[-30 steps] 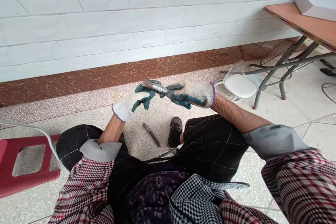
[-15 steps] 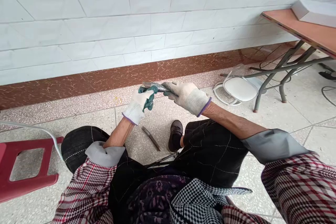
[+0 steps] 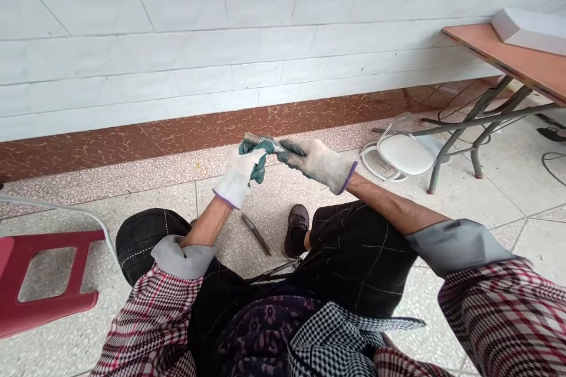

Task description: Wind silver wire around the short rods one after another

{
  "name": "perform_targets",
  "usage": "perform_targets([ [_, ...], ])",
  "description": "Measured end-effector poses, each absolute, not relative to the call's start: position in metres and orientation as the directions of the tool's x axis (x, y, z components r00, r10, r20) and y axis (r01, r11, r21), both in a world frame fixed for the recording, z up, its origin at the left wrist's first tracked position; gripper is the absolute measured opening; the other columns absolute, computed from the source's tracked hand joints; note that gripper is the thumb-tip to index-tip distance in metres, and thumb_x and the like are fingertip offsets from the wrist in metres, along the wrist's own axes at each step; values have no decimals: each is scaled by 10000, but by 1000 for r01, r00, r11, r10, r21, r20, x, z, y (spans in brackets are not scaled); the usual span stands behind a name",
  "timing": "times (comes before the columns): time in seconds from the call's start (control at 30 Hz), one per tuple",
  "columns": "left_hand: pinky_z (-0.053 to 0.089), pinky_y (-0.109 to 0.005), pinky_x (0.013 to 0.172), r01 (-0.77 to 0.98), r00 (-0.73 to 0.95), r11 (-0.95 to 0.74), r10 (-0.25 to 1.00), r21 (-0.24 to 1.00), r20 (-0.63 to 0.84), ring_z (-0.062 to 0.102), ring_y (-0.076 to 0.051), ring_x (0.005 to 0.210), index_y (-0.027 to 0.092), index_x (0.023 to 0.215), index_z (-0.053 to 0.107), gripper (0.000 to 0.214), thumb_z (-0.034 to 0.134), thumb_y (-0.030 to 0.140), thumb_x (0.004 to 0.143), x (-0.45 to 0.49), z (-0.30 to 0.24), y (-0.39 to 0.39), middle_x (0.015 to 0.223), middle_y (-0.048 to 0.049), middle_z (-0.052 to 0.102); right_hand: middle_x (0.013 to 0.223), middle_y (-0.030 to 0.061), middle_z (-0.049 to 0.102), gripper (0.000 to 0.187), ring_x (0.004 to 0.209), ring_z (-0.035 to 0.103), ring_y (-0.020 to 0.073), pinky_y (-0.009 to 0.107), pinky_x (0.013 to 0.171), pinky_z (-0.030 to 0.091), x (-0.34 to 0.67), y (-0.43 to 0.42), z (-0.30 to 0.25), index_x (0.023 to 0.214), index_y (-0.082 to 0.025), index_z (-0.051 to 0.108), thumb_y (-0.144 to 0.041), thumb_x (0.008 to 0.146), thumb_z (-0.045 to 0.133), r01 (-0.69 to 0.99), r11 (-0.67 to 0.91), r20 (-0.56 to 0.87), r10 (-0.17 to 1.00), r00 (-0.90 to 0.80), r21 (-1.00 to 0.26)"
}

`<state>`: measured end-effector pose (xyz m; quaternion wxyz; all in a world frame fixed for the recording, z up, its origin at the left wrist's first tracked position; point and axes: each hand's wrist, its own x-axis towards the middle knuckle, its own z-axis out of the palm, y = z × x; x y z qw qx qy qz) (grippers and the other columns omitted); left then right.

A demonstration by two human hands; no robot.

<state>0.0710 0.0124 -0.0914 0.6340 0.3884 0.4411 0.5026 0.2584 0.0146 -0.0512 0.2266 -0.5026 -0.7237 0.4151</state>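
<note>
Out in front of me, both hands hold a short metal rod with silvery ridges that look like thread or wound wire. My left hand, in a white glove with green coating, is closed round its left part, and the rod's blunt end pokes out past the fingers. Gloved the same way, with the coating dirty grey, my right hand grips the right end and hides it. Below them on the floor lies a second metal rod, ridged at one end and brownish.
A dark shoe stands right of the loose rod. On the left is a red plastic stool. A small white chair sits by the folding table, which bears a white box. The tiled wall rises ahead.
My left hand has shifted slightly right and turned along the rod, covering more of its ridged part. The right hand stays on its end. The view has tilted a little.
</note>
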Motion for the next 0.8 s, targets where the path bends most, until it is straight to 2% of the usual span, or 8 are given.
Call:
perform_targets([
  [0.07, 288, -251, 391, -334, 221, 206, 966, 920, -136, 317, -65, 367, 239, 732, 484, 215, 671, 202, 832, 66, -86, 9, 493, 104, 384, 689, -27, 528, 165, 533, 449, 89, 196, 403, 343, 260, 12, -48, 872, -192, 613, -301, 989, 656, 462, 74, -147, 894, -424, -884],
  [0.17, 295, -254, 398, -373, 362, 209, 930, 904, -65, 311, -70, 379, 207, 849, 605, 101, 676, 203, 778, 56, -76, 0, 514, 109, 387, 668, -48, 503, 288, 469, 391, 77, 198, 348, 305, 267, 7, -47, 960, -183, 651, -465, 958, 712, 246, -86, -203, 839, -505, -965],
  [0.27, 306, -250, 399, -341, 370, 203, 927, 918, -67, 315, -71, 390, 189, 947, 658, 211, 679, 186, 737, 53, -73, -5, 528, 112, 400, 664, -61, 500, 401, 423, 340, 63, 207, 323, 275, 271, 5, -48, 949, -182, 642, -552, 882, 782, 159, -198, -254, 765, -592, -967],
  [0.37, 329, -247, 389, -269, 248, 177, 963, 947, -110, 357, -73, 386, 213, 756, 568, 95, 657, 179, 751, 59, -80, -1, 504, 94, 410, 675, -44, 525, 315, 455, 395, 76, 213, 355, 328, 269, 9, -50, 896, -190, 619, -482, 925, 734, 239, -140, -256, 777, -575, -961],
  [0.47, 338, -241, 382, -248, 154, 172, 979, 953, -136, 356, -68, 367, 234, 669, 477, 249, 674, 202, 819, 66, -89, 7, 490, 91, 398, 663, -42, 514, 183, 514, 437, 85, 204, 412, 346, 264, 13, -51, 853, -198, 595, -315, 964, 681, 456, 84, -143, 886, -441, -886],
  [0.53, 349, -242, 378, -262, 182, 180, 974, 948, -134, 350, -70, 361, 230, 679, 498, 228, 662, 203, 834, 67, -93, 10, 492, 88, 415, 661, -44, 506, 156, 511, 433, 83, 207, 414, 333, 261, 15, -50, 848, -199, 588, -258, 975, 656, 561, 140, -117, 910, -397, -816],
  [0.7, 375, -242, 369, -275, 248, 178, 963, 945, -109, 390, -84, 367, 207, 765, 595, 40, 629, 195, 782, 60, -98, 11, 518, 64, 509, 682, -31, 521, 119, 485, 437, 94, 220, 365, 350, 266, 16, -47, 914, -193, 619, -273, 1000, 607, 498, 56, -174, 898, -404, -865],
  [0.8, 347, -242, 360, -277, 268, 183, 958, 943, -107, 384, -91, 366, 193, 828, 659, 74, 645, 232, 767, 59, -98, 4, 500, 70, 497, 693, -23, 529, 155, 489, 428, 96, 232, 378, 349, 270, 18, -47, 901, -193, 612, -306, 1007, 611, 473, 30, -182, 900, -396, -880],
])
